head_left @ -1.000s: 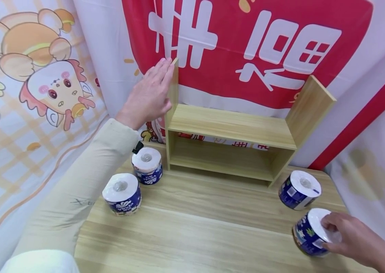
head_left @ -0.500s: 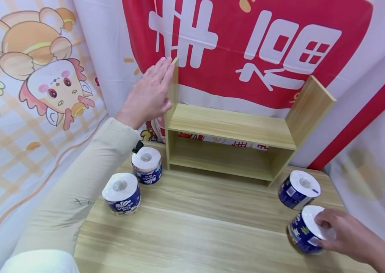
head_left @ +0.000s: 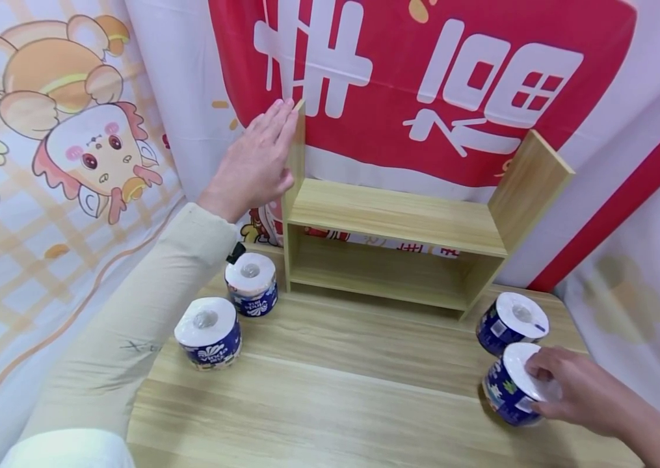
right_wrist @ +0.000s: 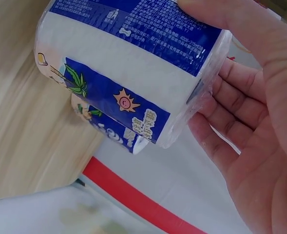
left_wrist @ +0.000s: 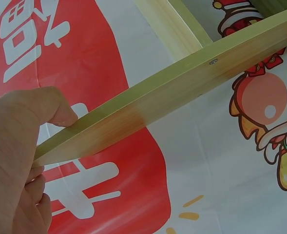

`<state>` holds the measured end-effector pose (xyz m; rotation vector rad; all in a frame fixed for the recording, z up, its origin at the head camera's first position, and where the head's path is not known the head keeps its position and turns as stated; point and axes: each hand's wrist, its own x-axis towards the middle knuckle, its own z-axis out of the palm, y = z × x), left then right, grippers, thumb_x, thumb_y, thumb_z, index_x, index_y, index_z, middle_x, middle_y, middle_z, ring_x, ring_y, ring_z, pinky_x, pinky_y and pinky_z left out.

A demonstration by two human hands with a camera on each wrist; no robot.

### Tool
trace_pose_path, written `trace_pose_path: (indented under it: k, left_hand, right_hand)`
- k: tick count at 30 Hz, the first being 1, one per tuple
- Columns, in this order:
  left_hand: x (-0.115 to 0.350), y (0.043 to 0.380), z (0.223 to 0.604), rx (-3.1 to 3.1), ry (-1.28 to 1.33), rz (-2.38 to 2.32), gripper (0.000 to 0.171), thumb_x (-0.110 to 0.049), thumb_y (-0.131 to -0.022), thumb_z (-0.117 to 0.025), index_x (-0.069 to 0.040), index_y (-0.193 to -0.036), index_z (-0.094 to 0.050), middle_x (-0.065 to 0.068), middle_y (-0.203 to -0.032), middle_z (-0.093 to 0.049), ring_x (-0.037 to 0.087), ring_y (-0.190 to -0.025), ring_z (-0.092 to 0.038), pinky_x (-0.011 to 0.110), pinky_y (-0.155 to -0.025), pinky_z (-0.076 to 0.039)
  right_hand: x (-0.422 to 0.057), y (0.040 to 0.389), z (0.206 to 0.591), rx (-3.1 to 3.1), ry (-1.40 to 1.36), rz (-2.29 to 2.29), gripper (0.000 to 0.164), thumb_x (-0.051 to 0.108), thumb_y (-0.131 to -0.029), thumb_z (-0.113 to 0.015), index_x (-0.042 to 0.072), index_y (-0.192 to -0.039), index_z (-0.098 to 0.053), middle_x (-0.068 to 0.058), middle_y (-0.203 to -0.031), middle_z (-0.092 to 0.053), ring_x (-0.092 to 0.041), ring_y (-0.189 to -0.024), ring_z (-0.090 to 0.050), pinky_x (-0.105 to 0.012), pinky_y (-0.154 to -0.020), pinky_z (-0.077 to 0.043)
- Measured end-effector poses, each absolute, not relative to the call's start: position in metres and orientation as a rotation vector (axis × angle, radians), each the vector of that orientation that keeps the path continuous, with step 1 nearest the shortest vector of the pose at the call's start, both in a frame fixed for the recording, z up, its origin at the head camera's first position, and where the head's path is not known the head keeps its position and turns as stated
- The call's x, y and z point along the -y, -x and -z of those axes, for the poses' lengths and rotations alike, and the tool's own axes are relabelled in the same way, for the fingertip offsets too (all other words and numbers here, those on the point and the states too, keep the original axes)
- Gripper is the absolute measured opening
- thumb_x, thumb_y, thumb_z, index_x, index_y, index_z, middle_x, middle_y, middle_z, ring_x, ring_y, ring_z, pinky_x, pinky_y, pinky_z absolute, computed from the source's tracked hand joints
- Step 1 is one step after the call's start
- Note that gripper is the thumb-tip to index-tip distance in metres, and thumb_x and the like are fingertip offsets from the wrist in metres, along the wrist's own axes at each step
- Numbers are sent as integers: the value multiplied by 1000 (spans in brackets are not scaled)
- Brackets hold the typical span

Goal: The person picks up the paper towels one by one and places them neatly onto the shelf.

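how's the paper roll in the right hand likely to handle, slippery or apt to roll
The paper roll is probably light for its size, as it looks like wound tissue. Its shiny plastic wrap may be slippery. Being round-sided, it could roll if laid over.

Seemingly scant room between right rolls (head_left: 502, 389)

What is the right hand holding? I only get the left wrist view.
Observer: The right hand grips a wrapped paper roll.
Operator: Is anything close to that?
Observer: Yes, a second roll stands just beyond it on the table.
Operator: And over on the person's left?
Observer: A nearer roll and a farther roll stand to the left of the wooden shelf.
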<state>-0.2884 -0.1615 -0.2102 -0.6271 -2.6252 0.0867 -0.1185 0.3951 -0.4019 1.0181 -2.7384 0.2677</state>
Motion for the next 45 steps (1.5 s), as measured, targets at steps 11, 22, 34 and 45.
trace_pose_path:
  k: [11, 22, 34, 45]
  left_hand:
    - [161, 289, 211, 2634, 626, -87, 98, -23, -97, -68, 0, -169, -6, 19, -179, -9, 36, -167, -10, 49, -135, -18]
    - [161, 288, 211, 2635, 626, -76, 96, -23, -97, -67, -1, -169, -6, 18, -179, -9, 35, -167, -9, 48, -136, -17]
    - [161, 287, 211, 2635, 625, -75, 97, -24, -97, -66, -3, -170, -6, 16, -179, -9, 33, -168, -8, 45, -136, -17]
    - [161, 288, 211, 2633, 630, -59, 96, -22, -97, -67, -1, -169, -7, 18, -179, -9, 35, -167, -9, 48, -136, -17]
  right_hand:
    - [-375, 127, 395, 2673, -1058, -243, 52, 30, -52, -100, 27, -87, -62, 23, -85, -50, 7, -79, -43, -15, -60, -36]
    - [-363, 137, 387, 2639, -1128, -275, 52, 27, -52, -100, 22, -90, -65, 19, -87, -55, 7, -80, -46, -13, -61, -40]
    - [-339, 147, 375, 2635, -1169, -144, 47, 30, -55, -100, 23, -90, -69, 14, -92, -66, -3, -84, -56, -30, -70, -57]
    - [-316, 157, 357, 2700, -1226, -178, 43, 28, -62, -99, 22, -94, -70, 9, -96, -69, -4, -84, -57, -23, -64, -49]
